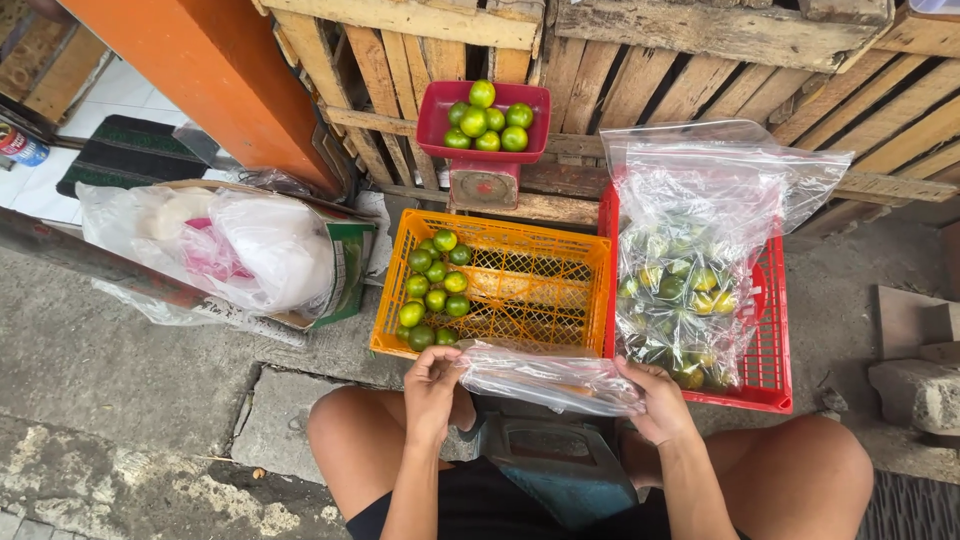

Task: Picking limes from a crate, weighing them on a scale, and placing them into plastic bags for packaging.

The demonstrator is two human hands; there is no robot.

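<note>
Clear, thin plastic is the story here: from the head camera, a small empty plastic bag [548,378] is stretched between both hands just above the person's knees, at the near edge of the orange crate [530,262]. The left hand [432,388] has its fingers pinched on the bag's left end, and the right hand [662,402] is closed around the right end, thumb on top. That film looks feather-light, limp and slick, the sort that clings to itself, so I judge the mouth edge is the place to grip, with fingertips rather than the whole palm.

Inside the orange crate, a cluster of green limes [436,288] sits in the left corner; they look firm, round and prone to rolling. Right beside it, a red crate [768,330] holds a large clear bag of limes [690,270], bulky and probably heavy, its top standing open.

Behind, a red scale pan [437,120] carries more limes and sits against weathered wooden pallets [700,80]. The ground is rough, cracked concrete [120,370], uneven underfoot. To the left, a cardboard box stuffed with white bags [250,250] leans by an orange pillar [215,75]. Space is tight, everything within arm's reach.
</note>
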